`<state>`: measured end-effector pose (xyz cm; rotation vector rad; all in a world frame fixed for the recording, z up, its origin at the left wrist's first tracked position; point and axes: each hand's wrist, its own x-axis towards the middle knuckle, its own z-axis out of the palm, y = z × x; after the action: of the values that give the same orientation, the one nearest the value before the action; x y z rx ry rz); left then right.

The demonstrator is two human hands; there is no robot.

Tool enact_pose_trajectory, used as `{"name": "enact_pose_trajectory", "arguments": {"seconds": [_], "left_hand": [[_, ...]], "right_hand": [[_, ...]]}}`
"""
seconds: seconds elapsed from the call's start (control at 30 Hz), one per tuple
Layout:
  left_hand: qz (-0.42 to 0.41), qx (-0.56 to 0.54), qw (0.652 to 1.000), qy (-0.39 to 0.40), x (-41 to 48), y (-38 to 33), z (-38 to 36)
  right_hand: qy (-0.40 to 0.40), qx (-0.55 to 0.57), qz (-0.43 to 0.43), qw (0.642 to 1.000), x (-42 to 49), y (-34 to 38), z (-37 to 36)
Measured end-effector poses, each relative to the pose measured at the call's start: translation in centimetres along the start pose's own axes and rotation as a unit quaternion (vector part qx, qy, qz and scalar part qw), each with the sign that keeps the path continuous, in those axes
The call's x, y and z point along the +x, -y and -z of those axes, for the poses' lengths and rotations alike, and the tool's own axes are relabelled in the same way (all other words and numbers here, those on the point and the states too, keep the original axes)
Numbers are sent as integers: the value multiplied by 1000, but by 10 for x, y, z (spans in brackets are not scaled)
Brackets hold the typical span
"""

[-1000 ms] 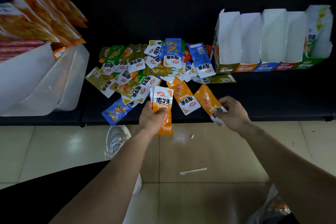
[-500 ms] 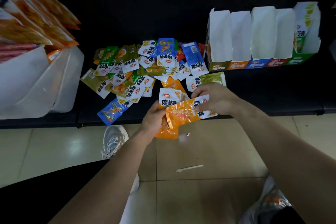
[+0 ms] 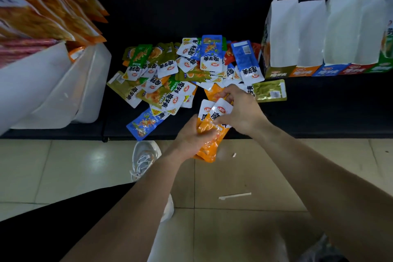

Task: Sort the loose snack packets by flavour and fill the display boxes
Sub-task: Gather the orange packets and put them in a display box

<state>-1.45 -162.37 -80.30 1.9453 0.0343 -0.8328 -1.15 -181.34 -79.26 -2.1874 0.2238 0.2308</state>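
A heap of loose snack packets [image 3: 180, 70] in green, olive, blue, red and orange lies on a dark low shelf [image 3: 319, 113]. My left hand [image 3: 191, 138] grips a small stack of orange packets [image 3: 209, 140] at the shelf's front edge. My right hand [image 3: 240, 108] lies over the top of that stack, fingers curled on the uppermost orange packet. Another orange packet [image 3: 213, 92] peeks out behind my right fingers. A row of open display boxes [image 3: 319, 34] with white inner walls stands at the back right; their fronts are olive, orange, blue, red and green.
White bins [image 3: 63, 91] with large orange bags [image 3: 53, 11] stand at the left. An olive packet [image 3: 269, 90] lies alone before the boxes, a blue one [image 3: 144, 123] at the shelf edge. My white shoe [image 3: 144, 155] and a paper strip [image 3: 235, 196] are on the tiled floor.
My right hand brought the orange packet from the right over to the left hand and laid it on the stack. The camera view shifted slightly closer.
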Motion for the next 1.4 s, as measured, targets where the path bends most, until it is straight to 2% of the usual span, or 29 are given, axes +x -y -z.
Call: {"name": "enact_pose_trajectory", "arguments": {"seconds": [0.07, 0.13, 0.2, 0.27, 0.37, 0.47, 0.67, 0.8, 0.93, 1.1, 1.2, 1.3, 1.4], "left_hand": [[13, -19, 1000, -18, 3, 8, 4], [24, -62, 996, -67, 4, 14, 7], [33, -87, 989, -119, 5, 19, 11], [42, -91, 984, -148, 7, 24, 16], [58, -91, 978, -176, 12, 30, 20], [59, -67, 979, -184, 13, 33, 17], [50, -53, 983, -169, 10, 31, 12], [46, -58, 982, -173, 11, 27, 11], [40, -84, 979, -180, 8, 10, 15], [-13, -99, 982, -160, -11, -44, 26], [-63, -53, 988, -129, -36, -104, 32], [-112, -1, 992, -54, -77, -154, 30], [-119, 34, 992, 27, -116, -170, 26]], "right_hand": [[-58, -1, 8, 998, -1, -5, -17], [-94, -51, -2, 994, -5, -16, -31], [-63, -174, -15, 983, -12, -29, -39], [-26, -279, 14, 960, -24, -39, -46], [-23, -296, 39, 954, -44, -48, -50], [-25, -314, 4, 949, -53, -55, -44], [-74, -275, -137, 949, -48, -67, -23], [-50, -173, -118, 977, -47, -75, -13], [9, -70, -104, 992, -52, -64, 18], [94, -108, -49, 988, -60, -14, 98], [143, -198, -9, 970, -74, 35, 149], [172, -246, 8, 954, -103, 82, 192], [160, -218, 30, 962, -124, 108, 201]]}}
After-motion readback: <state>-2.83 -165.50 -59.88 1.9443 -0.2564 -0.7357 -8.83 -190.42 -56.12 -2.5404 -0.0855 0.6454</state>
